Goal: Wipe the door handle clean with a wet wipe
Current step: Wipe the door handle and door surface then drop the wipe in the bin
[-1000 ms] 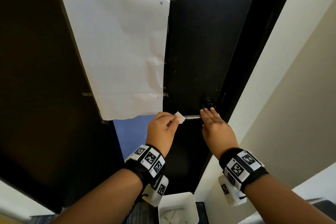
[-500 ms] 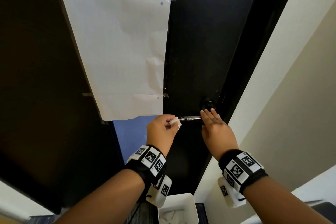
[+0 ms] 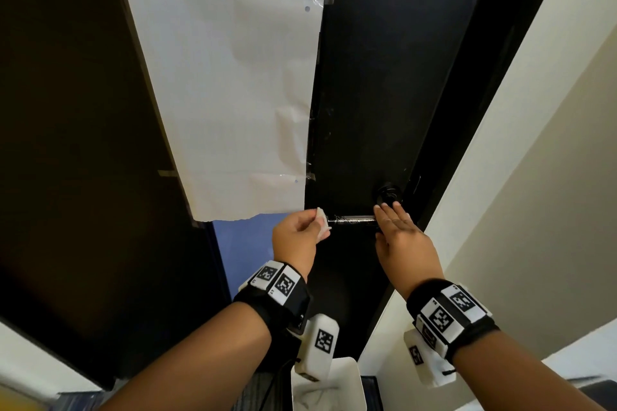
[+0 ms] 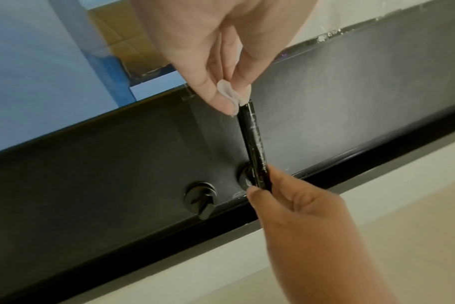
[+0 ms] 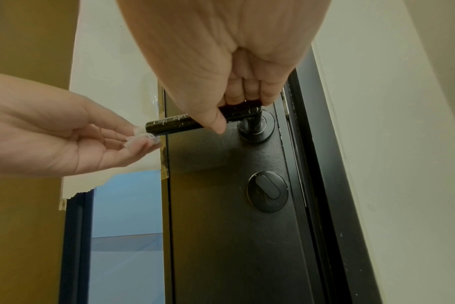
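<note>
A black lever door handle [image 3: 354, 220] sticks out from the black door [image 3: 384, 77], streaked with white residue. My left hand [image 3: 312, 227] pinches a small folded wet wipe [image 3: 322, 223] between thumb and fingers at the handle's free end [image 4: 247, 109]. The left wrist view shows the wipe [image 4: 227, 92] touching that tip. My right hand [image 3: 387, 217] grips the handle close to its round base. In the right wrist view its fingers [image 5: 247, 96] curl over the bar [image 5: 174, 124] and the thumb sits below. The left hand's wipe [image 5: 140, 137] meets the bar's end.
A round thumb-turn lock [image 5: 268, 191] sits just below the handle's base. White paper [image 3: 233, 93] is taped over the glass panel left of the handle. A white bin [image 3: 327, 387] with crumpled wipes stands on the floor below. A cream wall [image 3: 534, 177] borders the door frame on the right.
My left hand has slid the wipe a little leftward along the bar to its free end. The right hand has kept its hold near the base.
</note>
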The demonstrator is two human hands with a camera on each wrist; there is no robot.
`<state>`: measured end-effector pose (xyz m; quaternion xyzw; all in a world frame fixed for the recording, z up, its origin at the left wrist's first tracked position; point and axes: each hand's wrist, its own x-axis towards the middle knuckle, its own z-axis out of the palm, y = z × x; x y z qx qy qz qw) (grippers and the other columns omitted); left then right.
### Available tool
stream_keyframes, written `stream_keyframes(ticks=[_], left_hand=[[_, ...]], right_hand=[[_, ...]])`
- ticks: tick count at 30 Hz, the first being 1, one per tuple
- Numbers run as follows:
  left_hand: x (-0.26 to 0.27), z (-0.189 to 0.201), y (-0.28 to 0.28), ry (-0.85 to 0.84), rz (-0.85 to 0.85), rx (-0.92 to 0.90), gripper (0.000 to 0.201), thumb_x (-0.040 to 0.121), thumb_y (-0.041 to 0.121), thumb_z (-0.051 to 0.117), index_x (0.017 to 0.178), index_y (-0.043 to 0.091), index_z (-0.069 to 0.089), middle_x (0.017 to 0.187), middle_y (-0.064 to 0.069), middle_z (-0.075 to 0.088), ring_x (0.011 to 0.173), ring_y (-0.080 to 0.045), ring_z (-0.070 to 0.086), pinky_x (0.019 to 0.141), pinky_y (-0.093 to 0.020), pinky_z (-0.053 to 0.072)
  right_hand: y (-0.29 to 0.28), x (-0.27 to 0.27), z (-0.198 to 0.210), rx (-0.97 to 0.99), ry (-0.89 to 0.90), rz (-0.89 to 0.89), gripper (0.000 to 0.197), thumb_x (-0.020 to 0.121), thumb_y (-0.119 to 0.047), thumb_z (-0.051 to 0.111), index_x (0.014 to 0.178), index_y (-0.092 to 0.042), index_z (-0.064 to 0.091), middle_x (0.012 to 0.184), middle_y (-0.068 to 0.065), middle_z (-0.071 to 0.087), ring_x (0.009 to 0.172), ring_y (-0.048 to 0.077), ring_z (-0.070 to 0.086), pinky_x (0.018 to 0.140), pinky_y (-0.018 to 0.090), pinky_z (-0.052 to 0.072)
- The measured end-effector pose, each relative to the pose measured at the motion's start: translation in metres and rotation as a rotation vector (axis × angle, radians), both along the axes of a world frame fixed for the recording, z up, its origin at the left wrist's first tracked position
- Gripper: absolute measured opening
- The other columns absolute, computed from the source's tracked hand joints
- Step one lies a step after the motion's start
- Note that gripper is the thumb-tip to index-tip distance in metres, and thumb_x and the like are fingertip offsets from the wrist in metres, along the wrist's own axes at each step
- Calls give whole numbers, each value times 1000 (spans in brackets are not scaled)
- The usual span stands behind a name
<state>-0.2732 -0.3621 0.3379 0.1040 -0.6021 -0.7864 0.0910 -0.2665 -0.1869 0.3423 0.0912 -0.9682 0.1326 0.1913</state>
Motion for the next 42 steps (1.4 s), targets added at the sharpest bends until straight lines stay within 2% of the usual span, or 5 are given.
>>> stream_keyframes(ticks=[6, 18, 25, 31, 42], left_hand=[[-4, -4, -4, -118, -207, 265, 20, 94, -3, 49, 100, 3, 66, 113, -20, 63, 100, -31, 66, 74, -29, 59], [-9, -22, 13, -253, -312, 534, 23, 91, -12, 46, 110, -11, 58, 119, -34, 58, 94, -37, 67, 69, -34, 61], [-17, -11, 55, -170, -480, 653, 27, 91, -12, 43, 102, -2, 65, 104, -22, 69, 97, -32, 68, 83, -39, 58], [-23, -13, 63, -170, -495, 680, 29, 90, -12, 44, 93, 2, 69, 95, -16, 74, 88, -27, 72, 83, -36, 58], [-22, -10, 49, -189, -465, 691, 26, 91, -13, 40, 98, -3, 64, 99, -21, 70, 88, -28, 71, 75, -31, 60]], right_hand=[[0, 0, 0, -2, 22, 4, 48, 89, -7, 57, 137, -8, 49, 140, 11, 53, 137, 28, 39, 111, 36, 29], [4, 10, 21, -131, -122, 31, 63, 83, 1, 44, 142, -19, 41, 149, 2, 43, 143, 15, 28, 114, 32, 32], [19, 4, 38, -210, -113, 23, 41, 89, -8, 52, 122, -30, 64, 137, 0, 57, 91, 22, 70, 82, 22, 47], [32, -13, 57, -239, -152, 70, 34, 89, -4, 51, 105, -23, 74, 109, -4, 73, 91, 11, 67, 81, 14, 43], [26, -12, 64, -231, -191, 45, 30, 91, -4, 49, 103, -17, 74, 104, 0, 73, 76, 5, 53, 75, 18, 42]])
